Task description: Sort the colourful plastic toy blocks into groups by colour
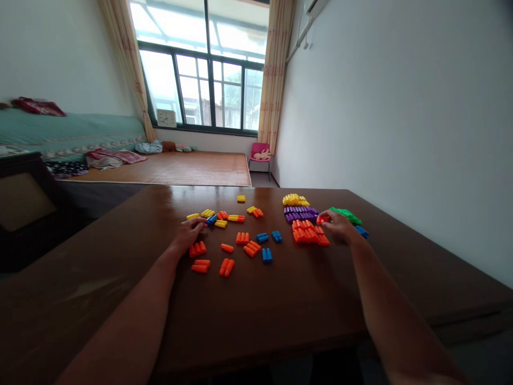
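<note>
My left hand (192,231) is at the left side of a loose scatter of bullet-shaped plastic building blocks, its fingers closed on the end of a blue block (211,220). An orange block (226,248) and several other orange, yellow and blue ones lie around it. At the right, my right hand (340,226) pinches a red-orange block (321,219) above the orange pile (305,232). Just behind that pile is a purple pile (300,214), with a yellow pile (295,200) farther back. Green blocks (345,215) and blue blocks (362,231) are partly hidden by my right hand and wrist.
The blocks lie on a dark brown glossy table (256,305). Beyond it stand a bed with a mat (192,167) and a pink chair (260,151) under the window. A white wall (393,117) runs along the right, and a dark cabinet (24,203) is at the left.
</note>
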### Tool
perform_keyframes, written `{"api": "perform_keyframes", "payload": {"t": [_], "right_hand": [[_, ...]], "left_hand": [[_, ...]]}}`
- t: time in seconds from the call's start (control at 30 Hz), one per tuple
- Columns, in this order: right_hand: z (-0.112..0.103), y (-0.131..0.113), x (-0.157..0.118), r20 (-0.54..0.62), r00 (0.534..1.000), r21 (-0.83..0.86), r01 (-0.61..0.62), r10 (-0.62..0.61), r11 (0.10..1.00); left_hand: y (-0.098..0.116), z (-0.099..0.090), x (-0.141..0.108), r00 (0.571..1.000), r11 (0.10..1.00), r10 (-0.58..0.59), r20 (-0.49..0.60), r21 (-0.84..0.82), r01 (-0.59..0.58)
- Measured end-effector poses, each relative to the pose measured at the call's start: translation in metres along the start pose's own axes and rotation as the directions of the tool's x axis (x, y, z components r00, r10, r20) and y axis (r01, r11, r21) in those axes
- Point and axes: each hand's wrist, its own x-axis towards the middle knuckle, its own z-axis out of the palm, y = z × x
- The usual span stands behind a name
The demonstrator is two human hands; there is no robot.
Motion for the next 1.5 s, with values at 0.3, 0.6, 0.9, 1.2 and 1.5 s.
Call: {"api": "perform_keyframes", "payload": {"t": [0.3,0.6,0.9,1.2,1.5], "right_hand": [[0.034,0.031,-0.001,0.068,0.997,-0.004,0.021,-0.02,1.0],[0.037,0.05,-0.009,0.042,0.999,0.059,-0.024,0.022,0.998],[0.042,-0.066,0.016,-0.063,0.933,-0.1,0.348,-0.355,0.932],[0.142,-0.146,0.086,0.303,0.84,-0.084,0.493,-0.45,0.866],[0.134,-0.139,0.096,0.467,0.866,-0.296,0.344,-0.179,0.891]], "left_hand": [[-0.007,0.0,0.004,1.0,0.999,0.015,-0.004,0.049,-0.015],[0.0,0.001,-0.001,0.999,0.998,0.034,0.0,0.06,-0.034],[-0.013,0.004,0.004,0.999,0.99,0.049,0.014,0.133,-0.05],[0.0,0.003,-0.003,0.999,0.987,0.033,0.006,0.159,-0.033],[-0.009,0.004,0.002,0.999,0.986,0.032,-0.006,0.165,-0.03]]}}
